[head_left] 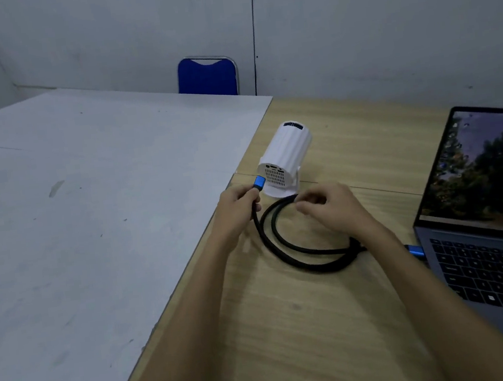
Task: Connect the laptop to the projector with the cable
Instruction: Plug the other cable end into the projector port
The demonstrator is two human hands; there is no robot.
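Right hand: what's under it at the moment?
The right hand rests over the top of the black cable loop, just in front of the projector base. Its fingers cover that stretch, so whether they pinch the cable cannot be seen. Wooden table lies below.

One laptop (486, 226) — one projector (284, 158) — one cable (285, 249)

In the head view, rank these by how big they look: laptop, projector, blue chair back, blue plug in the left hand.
Largest to smallest:
1. laptop, though cropped by the frame
2. projector and blue chair back: look alike; the chair is farther, so unranked
3. blue plug
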